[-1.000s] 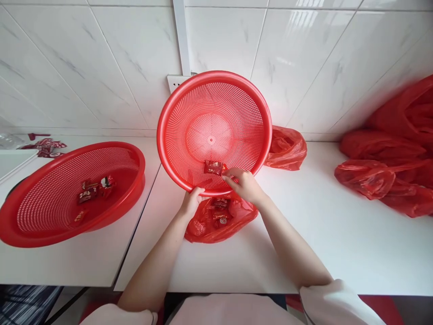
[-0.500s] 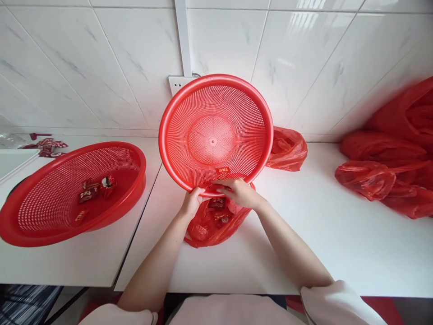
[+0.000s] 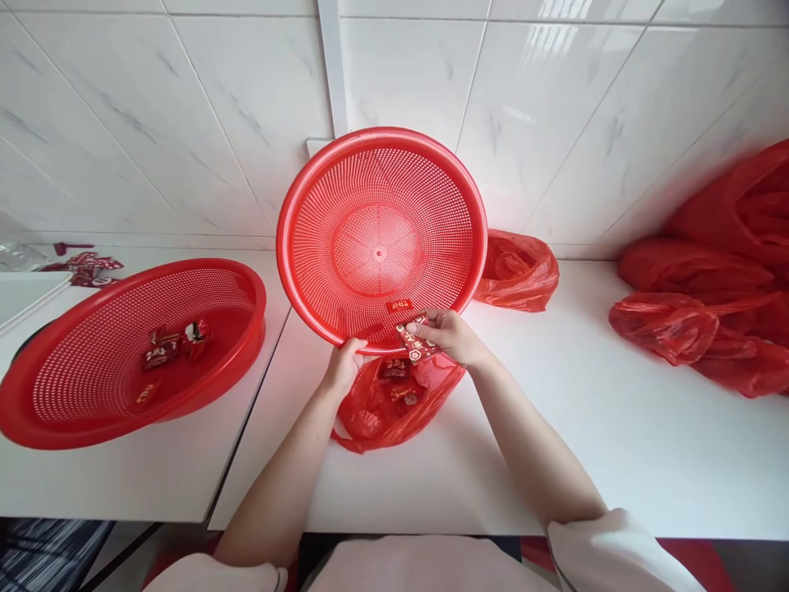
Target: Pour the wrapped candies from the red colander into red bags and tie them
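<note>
My left hand (image 3: pixel 346 362) grips the near rim of a red plastic colander (image 3: pixel 379 222), which is tilted up with its inside facing me. Between the thumb and fingers of my right hand (image 3: pixel 449 335) is a small red patterned packet (image 3: pixel 419 339), held over the colander's near rim. One small red wrapped piece (image 3: pixel 399 305) lies inside the colander, low on its wall. Under the rim, an open red plastic bag (image 3: pixel 394 423) rests on the table with several wrapped pieces (image 3: pixel 395 370) in it.
On the left, a second red colander (image 3: pixel 246 345) stands tilted, holding several wrapped pieces (image 3: pixel 161 352). Another red bag (image 3: pixel 521 271) sits behind, by the tiled wall. Several red bags (image 3: pixel 703 321) are heaped at the right. A gap runs between the two white tables (image 3: pixel 555 444).
My right hand now has the patterned packet in its fingers, lifted at the rim. The big colander has shifted slightly left and up with my left hand.
</note>
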### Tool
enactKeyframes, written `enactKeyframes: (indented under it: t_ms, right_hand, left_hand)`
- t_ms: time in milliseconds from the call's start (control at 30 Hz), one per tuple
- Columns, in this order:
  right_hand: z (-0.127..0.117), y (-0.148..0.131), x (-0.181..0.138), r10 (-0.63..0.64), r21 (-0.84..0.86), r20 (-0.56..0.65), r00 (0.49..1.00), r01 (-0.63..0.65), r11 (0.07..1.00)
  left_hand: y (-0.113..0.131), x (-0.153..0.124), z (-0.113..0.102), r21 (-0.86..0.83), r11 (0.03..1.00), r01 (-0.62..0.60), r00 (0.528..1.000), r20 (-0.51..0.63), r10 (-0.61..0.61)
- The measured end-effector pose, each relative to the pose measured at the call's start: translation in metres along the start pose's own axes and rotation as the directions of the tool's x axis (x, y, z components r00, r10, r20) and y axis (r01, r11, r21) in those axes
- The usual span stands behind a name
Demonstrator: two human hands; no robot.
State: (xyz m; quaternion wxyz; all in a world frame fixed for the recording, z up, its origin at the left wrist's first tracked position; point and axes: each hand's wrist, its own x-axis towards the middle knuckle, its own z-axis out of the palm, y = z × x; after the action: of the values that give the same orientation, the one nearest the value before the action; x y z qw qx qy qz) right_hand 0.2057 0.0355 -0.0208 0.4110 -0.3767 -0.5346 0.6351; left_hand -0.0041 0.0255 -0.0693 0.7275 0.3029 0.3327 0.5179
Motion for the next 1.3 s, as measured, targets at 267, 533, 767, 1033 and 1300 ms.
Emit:
enactKeyframes:
  t_ms: [267, 533, 767, 1033, 1300]
  right_hand:
    - [0.004, 0.004, 0.004, -0.039, -0.050, -0.152, 0.988, 0.031, 0.998]
    - [0.008, 0.005, 0.007, -0.131, -0.074, -0.204, 0.970, 0.118, 0.990]
    - [0.011, 0.002, 0.003, -0.196, -0.054, -0.235, 0.952, 0.188, 0.981]
    - [0.004, 0.004, 0.009, -0.035, 0.317, -0.301, 0.953, 0.134, 0.939]
    - [-0.001, 0.007, 0.012, 0.030, 0.351, -0.305, 0.952, 0.083, 0.933]
  left_hand:
    - [-0.002, -0.001, 0.001, 0.034, 0.999, 0.038, 0.999, 0.005, -0.039]
    - [-0.007, 0.001, -0.002, 0.053, 0.999, -0.001, 1.000, -0.007, 0.002]
    - [-0.007, 0.001, -0.003, 0.068, 0.998, 0.008, 1.000, -0.020, -0.007]
    - [-0.006, 0.001, -0.002, 0.066, 0.998, -0.021, 1.000, 0.005, 0.020]
    - [-0.008, 0.002, -0.004, 0.071, 0.997, -0.015, 1.000, 0.005, 0.015]
